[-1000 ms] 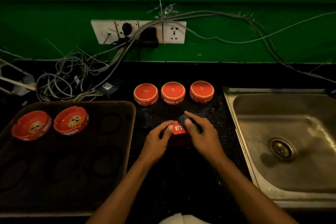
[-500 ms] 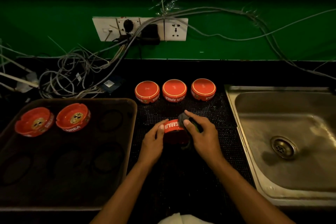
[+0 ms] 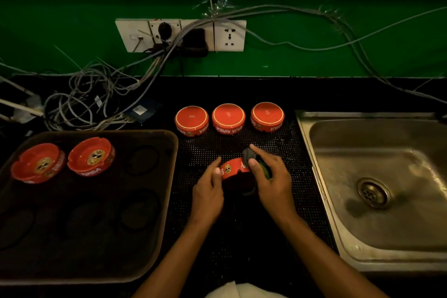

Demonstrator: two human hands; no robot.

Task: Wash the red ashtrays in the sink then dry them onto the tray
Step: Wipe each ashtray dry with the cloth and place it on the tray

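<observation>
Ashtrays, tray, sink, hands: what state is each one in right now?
Held ashtray: tilted on its side, gripped between both hands.
Three ashtrays on the mat: upside down, in a row.
Two ashtrays on the tray: upright, side by side.
Tray: mostly bare.
Sink: no ashtrays inside.
Left hand: holds the ashtray.
Right hand: presses a dark cloth against it.

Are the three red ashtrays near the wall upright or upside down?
Upside down: the three round red ashtrays show flat bases on top, and their lettering reads inverted.
</observation>
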